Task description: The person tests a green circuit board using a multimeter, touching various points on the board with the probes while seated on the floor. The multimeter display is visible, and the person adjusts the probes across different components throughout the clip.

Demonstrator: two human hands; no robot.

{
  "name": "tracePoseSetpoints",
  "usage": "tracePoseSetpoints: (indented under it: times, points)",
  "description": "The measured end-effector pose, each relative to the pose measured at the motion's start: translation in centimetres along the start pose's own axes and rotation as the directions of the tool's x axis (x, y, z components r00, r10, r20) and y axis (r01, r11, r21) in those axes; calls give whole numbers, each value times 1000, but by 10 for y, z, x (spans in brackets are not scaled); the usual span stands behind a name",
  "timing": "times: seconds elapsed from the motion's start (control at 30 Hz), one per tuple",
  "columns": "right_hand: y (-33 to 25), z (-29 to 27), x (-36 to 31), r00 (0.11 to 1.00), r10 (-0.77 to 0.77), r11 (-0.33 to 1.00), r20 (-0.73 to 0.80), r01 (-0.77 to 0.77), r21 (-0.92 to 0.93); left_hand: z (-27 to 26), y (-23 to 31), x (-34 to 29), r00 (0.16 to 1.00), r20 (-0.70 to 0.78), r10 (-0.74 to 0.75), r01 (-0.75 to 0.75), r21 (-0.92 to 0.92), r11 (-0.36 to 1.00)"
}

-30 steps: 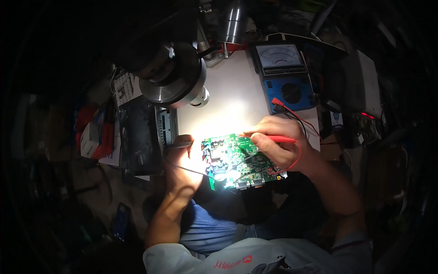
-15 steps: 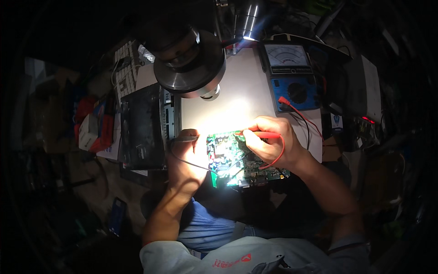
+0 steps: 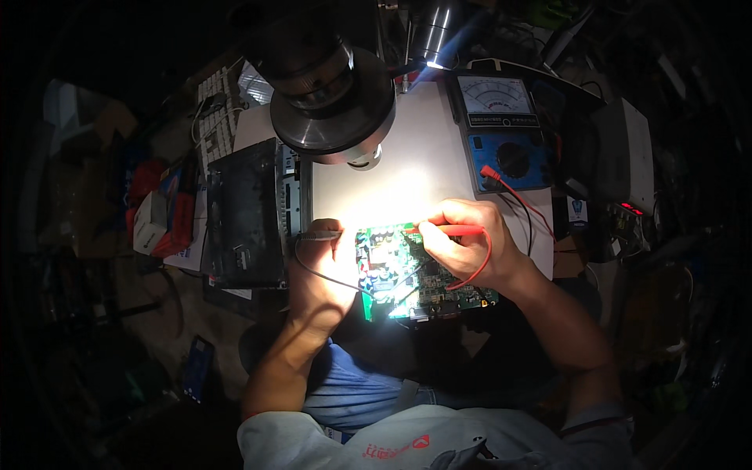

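while left hand (image 3: pixel 319 274) holds board (image 3: pixel 392 278), right (image 3: pixel 475 254) grips probe (image 3: pixel 460 230)

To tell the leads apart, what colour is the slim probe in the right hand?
The slim probe is red, clearest in the head view.

Brightly lit green circuit board (image 3: pixel 429 283), red probe (image 3: pixel 462 231) at its top edge, dark probe (image 3: pixel 319 236) to its left

Right hand (image 3: pixel 468 254) grips slim red probe (image 3: pixel 462 230) at rectangular green circuit board (image 3: pixel 429 288); left hand (image 3: pixel 319 272) holds slim dark probe (image 3: pixel 321 235).
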State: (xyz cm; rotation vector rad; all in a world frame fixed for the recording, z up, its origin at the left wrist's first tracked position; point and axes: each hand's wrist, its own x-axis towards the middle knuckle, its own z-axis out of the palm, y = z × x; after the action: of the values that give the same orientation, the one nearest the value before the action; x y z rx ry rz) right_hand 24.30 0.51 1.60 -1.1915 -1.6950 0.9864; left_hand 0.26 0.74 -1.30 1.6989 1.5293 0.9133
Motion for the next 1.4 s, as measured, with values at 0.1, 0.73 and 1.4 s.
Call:
tracePoseSetpoints:
  times: [0.1, 0.73, 1.4]
  points:
    - [0, 1, 0, 1000, -19, 1000, 2, 19, -15, -4, -8, -2, 997, 60, -51, 52, -9, 999]
    - [-2, -3, 3, 997, 40, 999, 61, -39, -22, -7, 15, 2, 999, 35, 36, -35, -24, 999]
    - [-1, 4, 3, 1000, 30, 997, 7, -31, 64, -3, -13, -4, 996, -16, 93, -94, -188, 978]
